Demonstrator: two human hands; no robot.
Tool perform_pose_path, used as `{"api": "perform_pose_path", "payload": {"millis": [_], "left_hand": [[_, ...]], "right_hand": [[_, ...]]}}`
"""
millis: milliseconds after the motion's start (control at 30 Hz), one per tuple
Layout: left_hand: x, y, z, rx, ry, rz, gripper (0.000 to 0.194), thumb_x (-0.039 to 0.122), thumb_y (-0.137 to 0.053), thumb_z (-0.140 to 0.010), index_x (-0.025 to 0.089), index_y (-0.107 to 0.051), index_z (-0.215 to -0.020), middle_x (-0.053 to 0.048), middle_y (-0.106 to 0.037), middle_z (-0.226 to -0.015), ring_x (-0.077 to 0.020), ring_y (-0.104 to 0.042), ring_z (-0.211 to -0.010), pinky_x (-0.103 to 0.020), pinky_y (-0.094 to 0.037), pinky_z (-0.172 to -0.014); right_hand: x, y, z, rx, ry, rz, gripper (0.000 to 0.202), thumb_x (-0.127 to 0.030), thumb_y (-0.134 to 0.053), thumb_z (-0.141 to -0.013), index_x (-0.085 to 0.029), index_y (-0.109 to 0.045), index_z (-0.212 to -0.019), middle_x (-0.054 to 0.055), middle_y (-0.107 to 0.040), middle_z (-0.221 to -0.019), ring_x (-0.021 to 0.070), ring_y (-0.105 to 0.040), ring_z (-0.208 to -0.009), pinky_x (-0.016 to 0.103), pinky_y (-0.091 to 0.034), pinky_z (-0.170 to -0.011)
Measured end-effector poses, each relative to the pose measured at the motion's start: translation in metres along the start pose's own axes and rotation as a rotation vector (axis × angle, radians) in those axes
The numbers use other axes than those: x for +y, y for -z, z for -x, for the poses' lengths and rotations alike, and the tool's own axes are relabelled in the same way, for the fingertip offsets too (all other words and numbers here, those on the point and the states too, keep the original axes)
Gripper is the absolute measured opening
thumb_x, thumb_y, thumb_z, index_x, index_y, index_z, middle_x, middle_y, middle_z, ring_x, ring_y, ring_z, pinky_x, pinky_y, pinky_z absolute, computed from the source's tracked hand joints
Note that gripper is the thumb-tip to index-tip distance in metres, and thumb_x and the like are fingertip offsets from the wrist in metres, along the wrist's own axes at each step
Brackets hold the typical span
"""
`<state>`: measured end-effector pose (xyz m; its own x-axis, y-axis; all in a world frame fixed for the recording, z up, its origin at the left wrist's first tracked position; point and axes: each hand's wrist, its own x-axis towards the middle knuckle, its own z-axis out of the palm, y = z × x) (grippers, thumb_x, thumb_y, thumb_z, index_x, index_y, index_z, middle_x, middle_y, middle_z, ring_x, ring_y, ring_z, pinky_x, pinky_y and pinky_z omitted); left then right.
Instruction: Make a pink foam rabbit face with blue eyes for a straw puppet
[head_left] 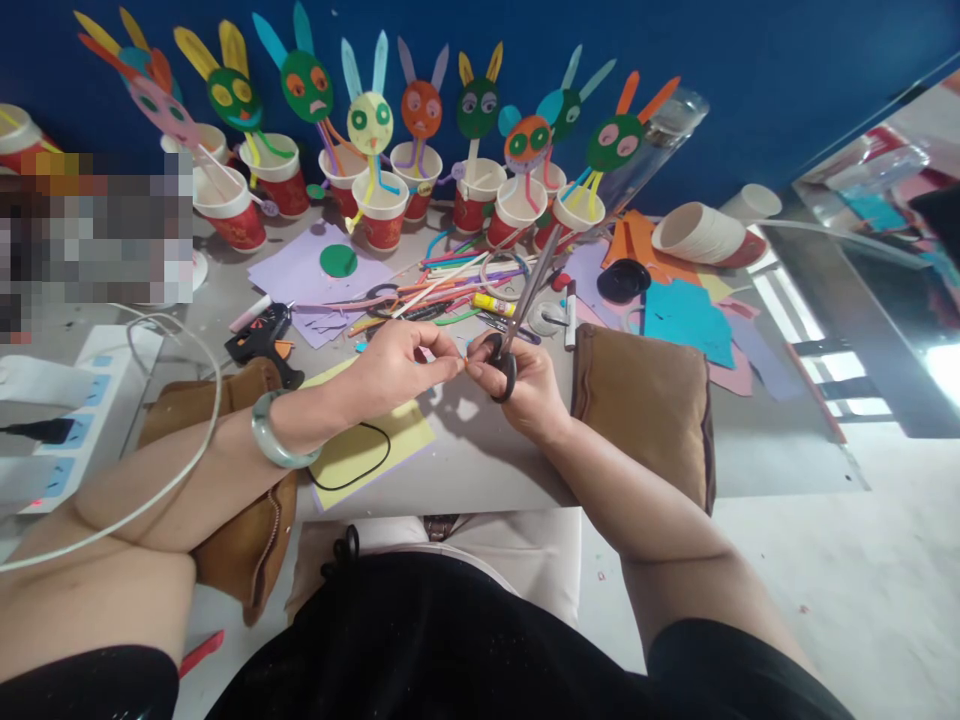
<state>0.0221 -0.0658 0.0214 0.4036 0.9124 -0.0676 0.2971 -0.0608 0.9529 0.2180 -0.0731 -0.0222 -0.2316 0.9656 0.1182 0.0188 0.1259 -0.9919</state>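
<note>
My left hand [386, 368] is closed in a pinch, its thumb and forefinger meeting the fingertips of my right hand [534, 388] above the table. A tiny orange bit [466, 362] shows between the fingertips, too small to name. Scissors [528, 300] with black handles hang on my right hand's fingers, their blades pointing up and away from me. Below my left wrist, a black cord loop [387, 452] lies on yellow paper [412, 432]. Beyond the hands are a yellow glue stick [493, 304] and a heap of coloured pipe cleaners [442, 290].
Red paper cups [381, 232] with paper rabbit-like figures line the blue wall [517, 40]. A black glue gun [262, 335] and a power strip [90, 400] are at left. Brown cushions [641, 405] flank my arms. Stacked cups [697, 235] and blue paper [686, 322] lie right.
</note>
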Motion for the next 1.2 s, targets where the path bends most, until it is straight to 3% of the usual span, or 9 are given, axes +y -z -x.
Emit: {"api": "perform_pose_path", "payload": {"millis": [200, 533, 1200], "left_hand": [[-0.0047, -0.0007, -0.0037, 0.000, 0.045, 0.022, 0.022, 0.038, -0.065, -0.085, 0.018, -0.070, -0.076, -0.002, -0.066, -0.073, -0.0136, -0.053, -0.066, -0.028, -0.039, -0.060], [-0.0077, 0.0006, -0.0055, 0.007, -0.068, -0.052, 0.016, 0.034, -0.070, -0.080, 0.019, -0.073, -0.079, -0.004, -0.076, -0.084, -0.0179, -0.066, -0.080, -0.033, -0.048, -0.078], [-0.0044, 0.0004, -0.0040, -0.015, -0.067, -0.039, 0.016, 0.030, -0.064, -0.083, 0.019, -0.070, -0.074, -0.003, -0.071, -0.077, -0.0146, -0.060, -0.071, -0.027, -0.047, -0.067]], "right_hand": [[-0.0021, 0.0021, -0.0003, -0.028, -0.021, -0.036, 0.046, -0.057, -0.088, -0.075, -0.021, -0.061, -0.070, 0.000, -0.059, -0.077, 0.0130, -0.048, -0.068, 0.031, -0.045, -0.068], [-0.0003, 0.0032, -0.0016, -0.082, -0.022, -0.015, 0.046, -0.054, -0.091, -0.073, -0.020, -0.060, -0.072, -0.001, -0.059, -0.075, 0.0119, -0.048, -0.068, 0.029, -0.043, -0.066], [-0.0012, 0.0038, -0.0029, -0.059, -0.008, -0.067, 0.042, -0.048, -0.091, -0.074, -0.019, -0.062, -0.068, -0.002, -0.058, -0.072, 0.0091, -0.043, -0.061, 0.027, -0.039, -0.059]]}}
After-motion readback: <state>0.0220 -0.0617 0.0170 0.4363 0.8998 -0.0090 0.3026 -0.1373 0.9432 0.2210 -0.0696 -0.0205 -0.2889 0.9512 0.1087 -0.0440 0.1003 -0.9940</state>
